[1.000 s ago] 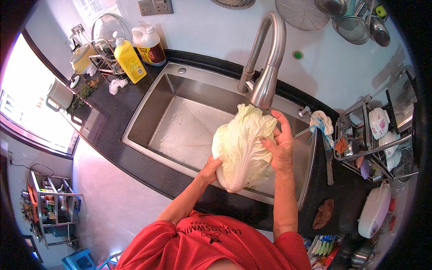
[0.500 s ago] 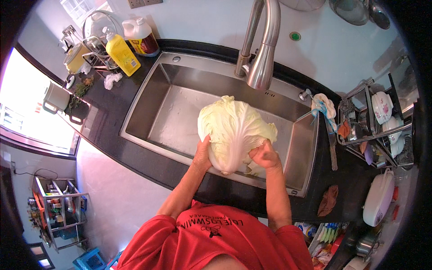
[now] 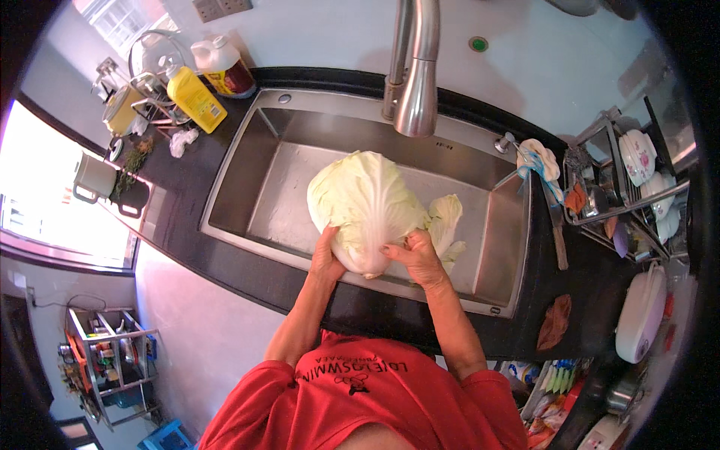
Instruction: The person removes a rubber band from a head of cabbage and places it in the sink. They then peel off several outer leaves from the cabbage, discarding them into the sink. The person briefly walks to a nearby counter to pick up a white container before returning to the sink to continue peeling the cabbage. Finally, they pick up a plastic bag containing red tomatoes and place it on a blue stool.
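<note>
A large pale napa cabbage [image 3: 364,199] is held over the near side of the steel sink [image 3: 300,161], its white stem end toward me. My left hand [image 3: 327,256] grips its lower left side, with the thumb up along the leaves. On the opposite side, my right hand [image 3: 418,259] holds the cabbage's lower right edge, the thumb lying across the white rib and the other fingers partly hidden. Just beyond that hand, a yellowish-green cabbage leaf [image 3: 445,215] hangs or lies apart from the head; its lower end is hidden, so I cannot tell whether it is attached.
A steel faucet [image 3: 417,105] rises behind the sink. On the left counter stand a yellow pump bottle [image 3: 196,97] and a large jug [image 3: 225,69]. To the right are a knife [image 3: 559,244], a brown cloth-like piece [image 3: 554,322] and a dish rack [image 3: 630,199].
The cabbage has shifted left and slightly away from me. My right hand has moved left with its thumb now stretched over the rib, and the leaf at the right shows more separately.
</note>
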